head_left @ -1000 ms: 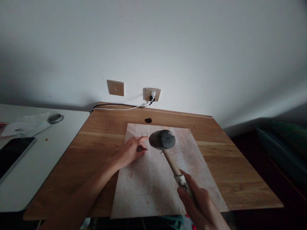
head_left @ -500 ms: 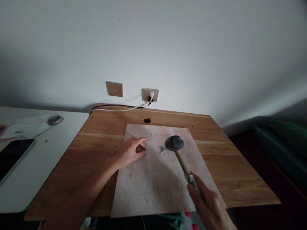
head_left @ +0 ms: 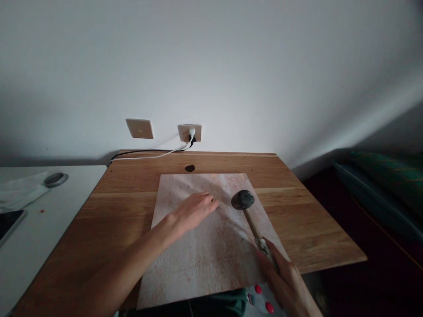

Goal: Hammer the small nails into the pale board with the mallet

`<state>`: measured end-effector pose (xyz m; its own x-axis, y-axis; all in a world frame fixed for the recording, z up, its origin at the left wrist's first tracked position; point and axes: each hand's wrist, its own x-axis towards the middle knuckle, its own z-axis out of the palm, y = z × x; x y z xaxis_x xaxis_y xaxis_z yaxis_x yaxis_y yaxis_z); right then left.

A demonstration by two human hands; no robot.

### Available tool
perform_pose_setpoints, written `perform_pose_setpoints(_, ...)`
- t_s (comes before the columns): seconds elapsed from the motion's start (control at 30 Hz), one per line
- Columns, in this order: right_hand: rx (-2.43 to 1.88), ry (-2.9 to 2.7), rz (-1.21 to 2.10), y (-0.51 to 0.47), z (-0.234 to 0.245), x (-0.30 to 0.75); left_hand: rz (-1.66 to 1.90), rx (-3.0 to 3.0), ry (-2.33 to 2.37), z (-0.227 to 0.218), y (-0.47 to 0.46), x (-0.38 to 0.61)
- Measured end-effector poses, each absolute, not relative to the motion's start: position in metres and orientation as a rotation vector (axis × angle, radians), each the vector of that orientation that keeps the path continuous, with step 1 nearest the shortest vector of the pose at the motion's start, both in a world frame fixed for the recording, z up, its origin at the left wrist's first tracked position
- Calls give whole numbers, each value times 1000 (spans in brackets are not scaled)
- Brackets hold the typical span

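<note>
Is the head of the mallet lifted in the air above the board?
No, the dark head of the mallet rests on the pale board, while the right hand grips its wooden handle.

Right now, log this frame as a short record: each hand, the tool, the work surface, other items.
left hand: fingertips down on the board, beside small nails too small to count
right hand: closed on the mallet handle
mallet: dark head resting on the board
board: pale sheet on a wooden desk
other: wall socket with plugged cables; white table at left
</note>
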<state>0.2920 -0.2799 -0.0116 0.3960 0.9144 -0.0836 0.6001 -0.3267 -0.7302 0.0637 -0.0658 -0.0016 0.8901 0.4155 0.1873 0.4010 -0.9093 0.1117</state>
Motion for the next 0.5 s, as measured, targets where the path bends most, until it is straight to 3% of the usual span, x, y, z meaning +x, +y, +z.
perform_pose_setpoints(0.13, -1943, -1250, 772, -278, -13, 295, 327, 2930, 660, -5, -60, 61)
perform_pose_setpoints(0.37, -1942, -1250, 845, -279, -8, 295, 783, 2372, 840, 3, -45, 33)
perform_pose_setpoints(0.5, -1993, -1222, 888, -280, -6, 292, 861, 2262, 868, -6, -56, 8)
